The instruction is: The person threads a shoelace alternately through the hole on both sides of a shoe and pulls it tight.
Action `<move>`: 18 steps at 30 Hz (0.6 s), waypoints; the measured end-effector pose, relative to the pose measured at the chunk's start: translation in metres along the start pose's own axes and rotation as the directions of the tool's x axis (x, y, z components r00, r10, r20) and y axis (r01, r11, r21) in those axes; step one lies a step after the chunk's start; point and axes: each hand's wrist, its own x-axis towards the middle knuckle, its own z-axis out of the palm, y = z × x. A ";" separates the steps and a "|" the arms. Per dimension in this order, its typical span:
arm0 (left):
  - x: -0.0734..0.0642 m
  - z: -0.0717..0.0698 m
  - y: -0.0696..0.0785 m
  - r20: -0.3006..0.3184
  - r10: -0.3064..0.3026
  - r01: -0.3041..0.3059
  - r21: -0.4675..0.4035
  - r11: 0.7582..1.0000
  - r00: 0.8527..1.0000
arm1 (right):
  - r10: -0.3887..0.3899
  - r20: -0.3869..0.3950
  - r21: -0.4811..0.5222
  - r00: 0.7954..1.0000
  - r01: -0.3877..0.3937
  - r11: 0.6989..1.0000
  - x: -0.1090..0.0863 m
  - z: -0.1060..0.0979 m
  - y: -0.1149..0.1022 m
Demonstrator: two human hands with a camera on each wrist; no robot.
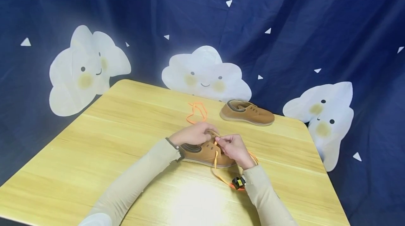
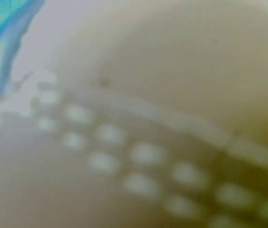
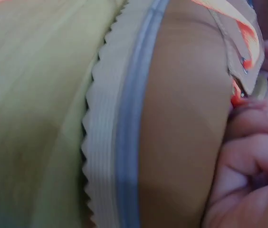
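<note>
A brown lace-up shoe (image 1: 197, 155) sits on the table under both hands, its toe to the right. My left hand (image 1: 196, 134) reaches over the shoe's opening and grips its far eyelet flap. At the eyelets, my right hand (image 1: 235, 148) pinches an orange shoelace (image 1: 216, 160) between thumb and fingers. In the right wrist view, the lace (image 3: 250, 42) passes through an eyelet of the shoe (image 3: 186, 118), close to the curled right fingers (image 3: 253, 156). Blur in the left wrist view hides what the left fingertips do.
A second brown shoe (image 1: 248, 113), with no lace visible in its eyelets, stands near the table's back edge. Another orange lace (image 1: 197, 113) lies loose beyond the left hand. The wooden table (image 1: 95, 148) meets a blue cloud-print curtain (image 1: 196, 8) behind.
</note>
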 end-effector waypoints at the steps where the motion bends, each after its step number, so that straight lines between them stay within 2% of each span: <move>1: 0.000 0.000 0.000 0.004 -0.009 0.009 -0.015 1.000 1.000 | 0.004 0.002 0.004 1.000 -0.004 1.000 0.000 -0.001 0.000; 5: -0.002 0.000 0.001 0.001 -0.014 0.014 -0.051 0.999 1.000 | 0.004 -0.069 -0.005 0.998 -0.004 1.000 0.000 -0.007 -0.001; 9: -0.003 -0.002 0.002 -0.007 0.017 -0.018 -0.055 0.998 1.000 | -0.062 -0.152 -0.067 0.987 0.052 0.996 0.006 -0.011 -0.003; 12: -0.003 -0.004 0.003 -0.003 0.048 -0.048 -0.051 0.998 0.999 | -0.094 -0.129 -0.112 0.987 0.079 0.991 0.010 -0.014 -0.006; 18: -0.005 -0.007 0.006 0.000 0.105 -0.105 0.028 0.994 0.994 | -0.073 -0.026 -0.096 0.997 0.070 0.993 0.017 -0.019 -0.011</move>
